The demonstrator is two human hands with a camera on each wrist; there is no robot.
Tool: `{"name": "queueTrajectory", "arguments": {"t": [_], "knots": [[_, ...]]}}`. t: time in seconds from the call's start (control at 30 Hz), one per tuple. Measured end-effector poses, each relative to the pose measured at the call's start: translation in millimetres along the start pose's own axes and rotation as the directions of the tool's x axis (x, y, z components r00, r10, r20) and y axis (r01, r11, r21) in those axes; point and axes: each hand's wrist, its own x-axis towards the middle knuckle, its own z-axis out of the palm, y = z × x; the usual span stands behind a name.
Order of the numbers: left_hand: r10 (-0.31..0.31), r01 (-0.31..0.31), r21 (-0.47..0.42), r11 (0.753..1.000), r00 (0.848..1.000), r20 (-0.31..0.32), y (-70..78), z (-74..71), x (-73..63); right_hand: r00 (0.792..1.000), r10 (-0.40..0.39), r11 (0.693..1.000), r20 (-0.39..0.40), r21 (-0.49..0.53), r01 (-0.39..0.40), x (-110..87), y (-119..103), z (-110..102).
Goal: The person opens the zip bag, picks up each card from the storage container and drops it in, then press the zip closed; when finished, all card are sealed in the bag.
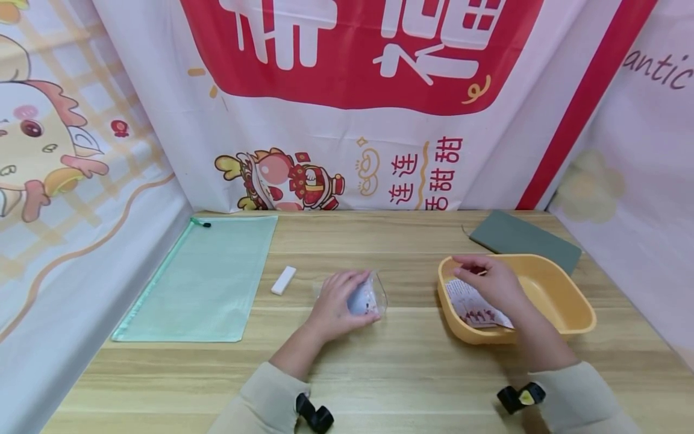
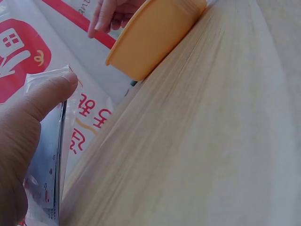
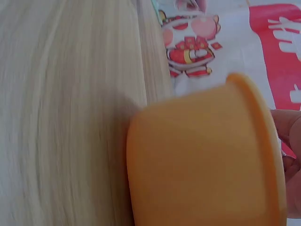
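Note:
My left hand (image 1: 337,306) grips a clear plastic packet (image 1: 375,295) with light-blue printed contents, upright at the middle of the table. The left wrist view shows the thumb (image 2: 51,94) lying along the packet's (image 2: 47,160) edge. Over the left side of a yellow plastic basin (image 1: 564,301) hangs my right hand (image 1: 496,283), its fingers loosely bent with nothing seen between them. Below that hand, a printed paper (image 1: 477,304) with small text and red figures lies in the basin. In the right wrist view, the basin wall (image 3: 197,160) hides part of the hand.
A mint-green zip pouch (image 1: 200,280) lies flat at the left. Between pouch and left hand is a small white block (image 1: 284,281). A dark green notebook (image 1: 526,238) lies behind the basin. Printed cloth (image 1: 336,126) hangs along the back and sides of the wooden table (image 1: 390,374).

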Motion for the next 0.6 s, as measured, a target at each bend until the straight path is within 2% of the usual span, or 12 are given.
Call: {"name": "queueTrajectory", "arguments": {"t": [0.37, 0.6], "knots": [[-0.023, 0.023, -0.008, 1.0, 1.0, 0.011, -2.3, 1.7, -1.1, 0.997, 0.069, 0.997, 0.02, -0.045, -0.068, 10.5, 55, -34], [-0.037, 0.037, -0.023, 0.999, 0.999, 0.016, -3.0, 2.6, -1.1, 0.994, 0.088, 0.993, 0.065, -0.087, -0.082, 18.7, 77, -47]]}}
